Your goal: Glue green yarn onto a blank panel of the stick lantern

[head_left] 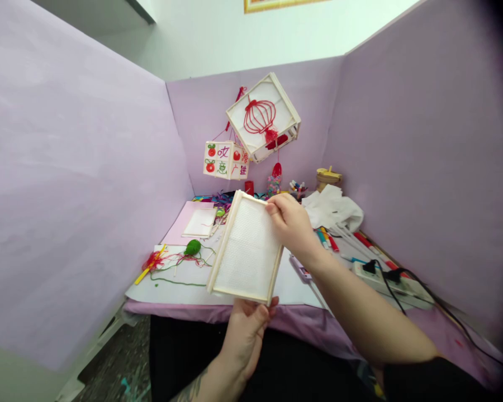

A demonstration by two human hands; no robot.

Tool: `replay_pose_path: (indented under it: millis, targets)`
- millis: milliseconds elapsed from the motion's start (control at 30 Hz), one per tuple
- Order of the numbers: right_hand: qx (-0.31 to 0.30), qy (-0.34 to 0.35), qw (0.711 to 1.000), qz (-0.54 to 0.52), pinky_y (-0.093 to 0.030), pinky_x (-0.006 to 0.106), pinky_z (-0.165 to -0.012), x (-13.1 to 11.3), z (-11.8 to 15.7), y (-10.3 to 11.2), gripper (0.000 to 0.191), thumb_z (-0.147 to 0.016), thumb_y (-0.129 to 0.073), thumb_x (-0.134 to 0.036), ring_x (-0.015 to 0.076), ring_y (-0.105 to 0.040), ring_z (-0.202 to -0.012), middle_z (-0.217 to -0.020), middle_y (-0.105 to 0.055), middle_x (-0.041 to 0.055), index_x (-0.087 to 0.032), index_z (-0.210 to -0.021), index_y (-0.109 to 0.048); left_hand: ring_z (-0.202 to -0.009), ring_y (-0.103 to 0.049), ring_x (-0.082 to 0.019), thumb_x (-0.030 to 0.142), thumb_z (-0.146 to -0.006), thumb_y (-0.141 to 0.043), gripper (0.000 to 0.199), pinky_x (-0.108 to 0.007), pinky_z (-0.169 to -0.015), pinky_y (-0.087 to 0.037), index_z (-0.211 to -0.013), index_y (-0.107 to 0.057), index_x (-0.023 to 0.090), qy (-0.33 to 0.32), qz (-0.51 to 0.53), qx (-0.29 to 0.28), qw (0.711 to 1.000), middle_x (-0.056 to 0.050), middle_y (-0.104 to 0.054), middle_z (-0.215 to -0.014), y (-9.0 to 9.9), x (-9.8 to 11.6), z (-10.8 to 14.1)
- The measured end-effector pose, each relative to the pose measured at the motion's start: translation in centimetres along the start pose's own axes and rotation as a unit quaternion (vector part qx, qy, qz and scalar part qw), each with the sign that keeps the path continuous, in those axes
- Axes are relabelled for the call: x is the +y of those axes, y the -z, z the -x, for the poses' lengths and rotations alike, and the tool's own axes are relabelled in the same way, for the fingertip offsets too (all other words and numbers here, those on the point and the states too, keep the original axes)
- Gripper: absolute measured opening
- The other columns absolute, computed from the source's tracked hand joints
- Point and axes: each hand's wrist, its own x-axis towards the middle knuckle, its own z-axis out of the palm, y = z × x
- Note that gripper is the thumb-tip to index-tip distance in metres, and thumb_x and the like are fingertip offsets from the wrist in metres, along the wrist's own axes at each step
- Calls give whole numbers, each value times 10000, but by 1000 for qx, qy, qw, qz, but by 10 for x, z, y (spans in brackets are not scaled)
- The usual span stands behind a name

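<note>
Rectangular pale wooden frame with white mesh panel at frame centre above the worktop, left hand pinching its bottom edge, right hand gripping its top corner, green thread ball to the left.

The small hanging cube, up and left of the right hand, bears Chinese characters: "欢" in red and "意" in green on its front face, beside red fruit drawings. Its side face carries more red characters, too small to read. Nothing else legible shows.
</note>
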Motion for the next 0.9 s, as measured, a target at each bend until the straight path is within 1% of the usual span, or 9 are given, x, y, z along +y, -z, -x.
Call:
replay_pose_path:
  millis: [100, 200, 333, 567, 667, 733, 800, 867, 900]
  targets:
    - [-34, 2, 999, 2, -426, 337, -744, -3, 2, -3, 193, -916, -421, -262, 214, -574, -823, -880, -616, 64, -227, -786, -559, -917, -697, -208, 326, -497, -947, 612, -272, -787, -534, -997, -657, 123, 64, 7, -42, 997, -130, -695, -1101, -1, 3, 1]
    - [-51, -3, 999, 1, -420, 332, -734, -3, 4, -6, 196, -910, -416, -254, 211, -571, -807, -856, -620, 60, -221, -788, -566, -749, -693, -146, 359, -550, -922, 514, -221, -659, -525, -933, -679, 119, 63, 12, -25, 998, -95, -731, -926, -1, 4, -1]
    - [-59, -23, 998, 0, -402, 303, -689, -1, 3, -7, 174, -889, -439, -253, 195, -568, -762, -794, -624, 41, -219, -796, -582, -599, -656, -96, 414, -575, -899, 542, -176, -537, -482, -961, -660, 119, 86, 2, -10, 996, -74, -736, -847, 2, 4, -1]
    - [-66, -32, 997, -32, -399, 286, -689, -2, 0, -5, 164, -867, -452, -253, 179, -567, -746, -782, -641, 35, -198, -799, -591, -496, -607, -83, 579, -653, -793, 597, -174, -463, -403, -970, -621, 103, 64, -88, -61, 992, -69, -721, -783, 7, -1, -8]
    - [-35, -38, 998, -38, -397, 286, -680, 1, -3, 4, 185, -883, -439, -275, 178, -567, -738, -785, -640, 38, -194, -808, -588, -582, -645, -103, 470, -688, -793, 547, -180, -514, -428, -1075, -633, 118, 78, -236, -153, 956, -65, -727, -846, 13, 15, -1]
    - [-21, -36, 999, -23, -395, 289, -680, 4, -7, 12, 188, -883, -440, -280, 182, -568, -740, -773, -634, 38, -194, -806, -589, -606, -649, -110, 318, -689, -794, 378, -185, -557, -449, -999, -678, 135, 115, -363, -228, 896, -37, -721, -786, 18, 39, 14]
    - [-32, -25, 999, -2, -393, 293, -685, 7, -11, 19, 181, -877, -444, -269, 188, -571, -750, -773, -636, 38, -198, -801, -592, -580, -633, -115, 320, -770, -712, 195, -201, -567, -464, -823, -695, 133, 67, -440, -242, 862, -24, -685, -671, 23, 69, 31]
    - [-62, -9, 998, 19, -390, 295, -691, 8, -14, 21, 176, -868, -447, -252, 192, -575, -767, -791, -648, 42, -199, -799, -599, -487, -568, -113, 434, -871, -570, 326, -207, -479, -433, -747, -654, 145, -82, -476, -194, 854, -9, -617, -579, 24, 98, 38]
    - [-79, -1, 997, 27, -390, 294, -696, 7, -15, 21, 175, -866, -448, -245, 193, -577, -776, -803, -655, 45, -197, -801, -604, -526, -566, -117, 444, -894, -535, 338, -215, -512, -442, -778, -651, 149, -191, -510, -120, 830, -16, -618, -620, 24, 111, 36]
